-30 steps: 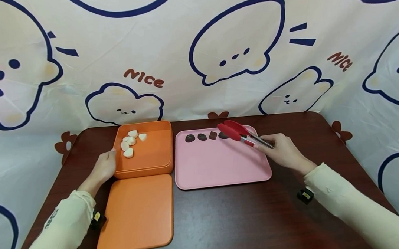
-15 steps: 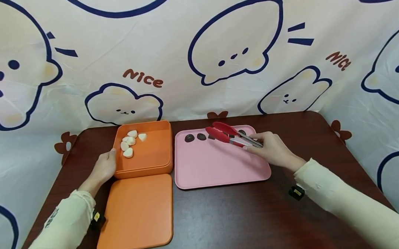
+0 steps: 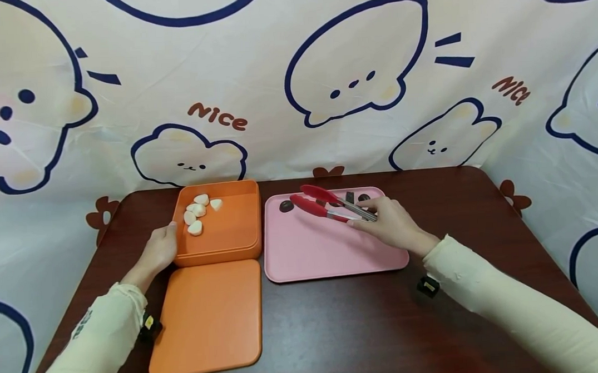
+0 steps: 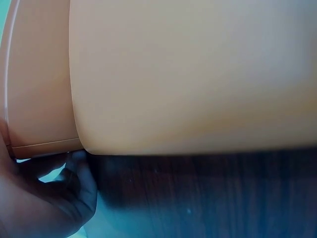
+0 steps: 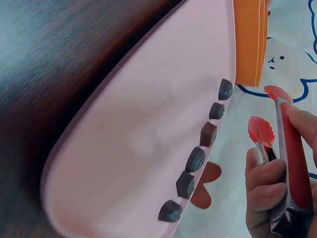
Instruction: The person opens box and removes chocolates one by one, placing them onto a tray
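Observation:
My right hand point(image 3: 393, 222) grips red-tipped metal tongs point(image 3: 309, 205) over the back row of a pink tray point(image 3: 332, 252). In the right wrist view the tongs point(image 5: 295, 158) are spread, with nothing between their red tips. Along the tray's far edge lie several dark chocolates point(image 5: 196, 159); the tongs hide some of them in the head view. At the left, my left hand point(image 3: 153, 249) holds the side of an orange box point(image 3: 231, 231), thumb at its rim. Several white pieces point(image 3: 195, 228) sit in the box's left part. The left wrist view shows curled fingers point(image 4: 84, 183) at the box's lower edge.
A flat orange lid point(image 3: 209, 318) lies in front of the box. The tray stands just right of the box, on a dark brown table point(image 3: 345, 329). Behind rises a white cloth point(image 3: 277, 148) printed with cartoon figures.
My right hand and the tongs have moved left along the chocolate row, and the tong tips now reach towards the left end. The left hand stays at the box.

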A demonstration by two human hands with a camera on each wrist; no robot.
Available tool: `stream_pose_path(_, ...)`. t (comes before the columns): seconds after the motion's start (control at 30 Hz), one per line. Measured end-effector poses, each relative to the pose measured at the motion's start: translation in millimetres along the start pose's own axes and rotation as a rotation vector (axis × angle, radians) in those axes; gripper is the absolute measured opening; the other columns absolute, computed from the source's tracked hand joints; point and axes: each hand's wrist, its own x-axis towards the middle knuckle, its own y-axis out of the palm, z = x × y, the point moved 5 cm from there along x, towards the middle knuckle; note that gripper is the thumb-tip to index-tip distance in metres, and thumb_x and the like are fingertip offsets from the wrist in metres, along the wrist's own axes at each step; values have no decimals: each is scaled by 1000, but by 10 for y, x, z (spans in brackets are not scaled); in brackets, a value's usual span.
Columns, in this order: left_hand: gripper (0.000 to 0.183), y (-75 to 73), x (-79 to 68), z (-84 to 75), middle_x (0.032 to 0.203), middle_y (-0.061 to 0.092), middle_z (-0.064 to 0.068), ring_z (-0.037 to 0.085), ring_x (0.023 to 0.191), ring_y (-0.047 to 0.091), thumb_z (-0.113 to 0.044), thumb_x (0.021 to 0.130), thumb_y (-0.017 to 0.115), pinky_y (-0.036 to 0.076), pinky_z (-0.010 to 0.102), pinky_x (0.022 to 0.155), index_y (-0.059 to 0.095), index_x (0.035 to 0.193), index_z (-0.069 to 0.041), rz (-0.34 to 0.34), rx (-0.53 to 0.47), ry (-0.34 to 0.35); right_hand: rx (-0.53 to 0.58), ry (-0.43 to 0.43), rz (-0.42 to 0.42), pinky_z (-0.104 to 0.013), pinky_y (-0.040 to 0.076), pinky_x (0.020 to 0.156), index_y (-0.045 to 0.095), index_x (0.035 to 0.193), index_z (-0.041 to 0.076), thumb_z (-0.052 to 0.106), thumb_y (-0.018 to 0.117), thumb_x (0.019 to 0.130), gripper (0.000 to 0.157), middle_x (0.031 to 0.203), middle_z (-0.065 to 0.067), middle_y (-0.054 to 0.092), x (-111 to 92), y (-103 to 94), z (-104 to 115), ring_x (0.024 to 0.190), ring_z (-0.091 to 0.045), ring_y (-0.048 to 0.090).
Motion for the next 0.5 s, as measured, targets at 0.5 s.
stream_pose_path(0.5,76,12,18,16,156,26,39,52,145,28,-42,108,0,28,65,115,22,153,15,-17,-5,-3,-24,-53,4,-25,33,53,70,129,10,43,79,87,54,68,0,54,107,160,381,63,-16,45)
